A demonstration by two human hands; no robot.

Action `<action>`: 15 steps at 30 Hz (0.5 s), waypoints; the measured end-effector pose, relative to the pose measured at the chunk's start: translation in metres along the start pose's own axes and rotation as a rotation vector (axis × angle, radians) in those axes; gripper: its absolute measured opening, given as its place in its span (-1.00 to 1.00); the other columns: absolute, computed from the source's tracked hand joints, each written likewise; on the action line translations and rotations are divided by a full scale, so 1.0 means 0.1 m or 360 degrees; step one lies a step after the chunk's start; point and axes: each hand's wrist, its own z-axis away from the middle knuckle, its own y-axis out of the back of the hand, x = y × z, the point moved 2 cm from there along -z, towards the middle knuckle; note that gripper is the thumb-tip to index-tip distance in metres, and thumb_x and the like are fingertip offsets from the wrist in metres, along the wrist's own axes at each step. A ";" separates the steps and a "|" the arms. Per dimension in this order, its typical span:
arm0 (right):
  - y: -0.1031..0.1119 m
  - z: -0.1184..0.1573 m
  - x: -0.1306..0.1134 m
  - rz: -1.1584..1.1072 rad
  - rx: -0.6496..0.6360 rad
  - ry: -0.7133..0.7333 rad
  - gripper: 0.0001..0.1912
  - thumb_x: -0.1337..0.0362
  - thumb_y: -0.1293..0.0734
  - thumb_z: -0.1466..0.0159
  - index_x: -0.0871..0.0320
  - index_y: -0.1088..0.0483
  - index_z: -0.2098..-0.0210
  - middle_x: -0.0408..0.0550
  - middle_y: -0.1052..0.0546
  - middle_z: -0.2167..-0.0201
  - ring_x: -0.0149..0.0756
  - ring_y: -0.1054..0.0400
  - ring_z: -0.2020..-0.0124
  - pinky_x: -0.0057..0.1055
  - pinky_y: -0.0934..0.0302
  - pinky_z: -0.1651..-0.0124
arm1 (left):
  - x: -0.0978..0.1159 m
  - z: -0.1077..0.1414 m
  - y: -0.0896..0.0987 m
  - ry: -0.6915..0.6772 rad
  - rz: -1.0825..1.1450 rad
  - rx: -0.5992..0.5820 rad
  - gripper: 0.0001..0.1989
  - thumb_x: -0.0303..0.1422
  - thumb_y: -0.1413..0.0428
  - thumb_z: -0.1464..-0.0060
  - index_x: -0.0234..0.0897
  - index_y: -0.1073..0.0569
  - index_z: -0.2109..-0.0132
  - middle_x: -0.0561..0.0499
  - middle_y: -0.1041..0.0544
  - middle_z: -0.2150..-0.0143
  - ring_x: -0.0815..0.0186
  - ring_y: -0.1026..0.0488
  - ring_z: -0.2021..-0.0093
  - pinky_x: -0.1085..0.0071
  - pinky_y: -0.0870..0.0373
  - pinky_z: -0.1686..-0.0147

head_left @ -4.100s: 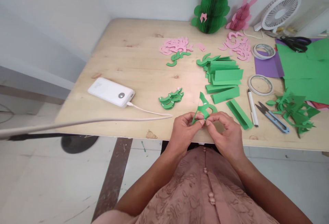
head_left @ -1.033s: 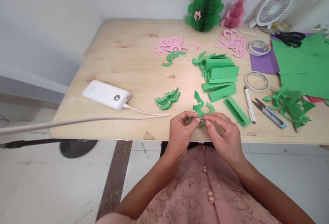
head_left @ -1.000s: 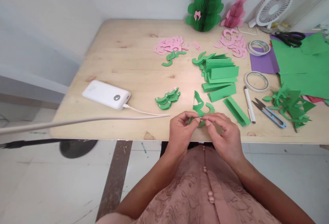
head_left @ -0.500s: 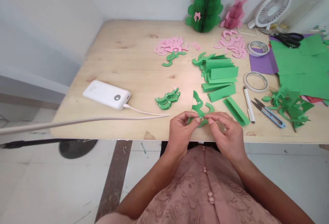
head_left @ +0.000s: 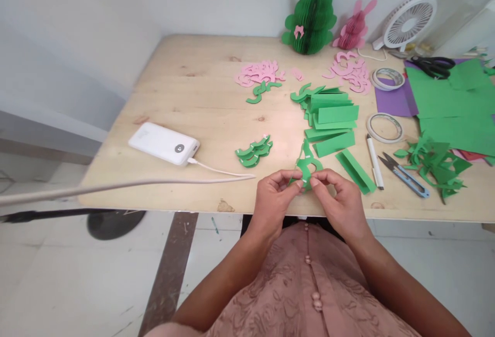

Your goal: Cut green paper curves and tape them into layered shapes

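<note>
Near the table's front edge, my left hand (head_left: 279, 192) pinches the left side of a green paper cutout (head_left: 307, 164). My right hand (head_left: 337, 195) grips its right side between thumb and index finger. White bits that look like tape show on the cutout; the fingers hide part of it. To the left lie joined green curved paper pieces (head_left: 254, 151) with small white patches. Just beyond my hands is a pile of folded green paper strips (head_left: 333, 115), and one more folded strip (head_left: 355, 171) lies by my right hand.
A white power bank (head_left: 163, 144) with a cable lies left. On the right are a pen (head_left: 374, 162), snips (head_left: 404, 174), tape rolls (head_left: 384, 128), green scraps (head_left: 436, 164) and black scissors (head_left: 432, 65). Pink cutouts (head_left: 260, 72), a green paper rabbit (head_left: 312, 20) and a fan (head_left: 410, 22) stand farther back.
The loose curved arm of the green cutout has come in against its main part, leaving a small ring-like gap. My hands stay close together at nearly the same place; the view has tilted slightly.
</note>
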 end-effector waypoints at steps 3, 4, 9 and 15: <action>0.00 -0.01 0.01 -0.0025 -0.0001 -0.0015 -0.81 0.22 -0.26 -0.23 0.12 -0.44 0.46 -0.12 -0.54 0.45 -0.27 -0.42 0.36 -0.34 -0.30 0.25 | 0.00 0.00 -0.01 0.0022 0.0016 0.0003 -0.85 -0.42 -0.32 0.26 -0.32 -0.55 0.43 0.05 -0.55 0.41 0.43 -0.41 0.47 0.44 -0.44 0.34; 0.00 -0.01 0.01 -0.0028 0.0001 -0.0024 -0.81 0.22 -0.27 -0.23 0.12 -0.43 0.46 -0.13 -0.54 0.46 -0.27 -0.42 0.37 -0.35 -0.30 0.25 | 0.00 0.01 -0.01 0.0027 0.0023 0.0003 -0.84 -0.43 -0.32 0.26 -0.33 -0.56 0.42 0.04 -0.56 0.40 0.44 -0.42 0.47 0.44 -0.44 0.34; 0.00 -0.02 0.01 -0.0030 0.0024 -0.0074 -0.83 0.23 -0.28 -0.22 0.12 -0.43 0.46 -0.16 -0.53 0.48 -0.30 -0.40 0.39 -0.37 -0.29 0.27 | 0.02 0.01 0.00 0.0042 0.0039 -0.0021 -0.83 -0.47 -0.31 0.24 -0.32 -0.58 0.37 0.05 -0.56 0.39 0.45 -0.44 0.49 0.45 -0.45 0.35; 0.01 -0.03 0.02 0.0030 0.0040 -0.0065 -0.83 0.22 -0.29 -0.20 0.12 -0.44 0.47 -0.15 -0.53 0.49 -0.28 -0.40 0.41 -0.36 -0.28 0.29 | 0.02 0.00 0.00 0.0042 0.0036 -0.0010 -0.79 -0.47 -0.30 0.25 -0.35 -0.58 0.34 0.02 -0.57 0.39 0.42 -0.47 0.50 0.45 -0.46 0.38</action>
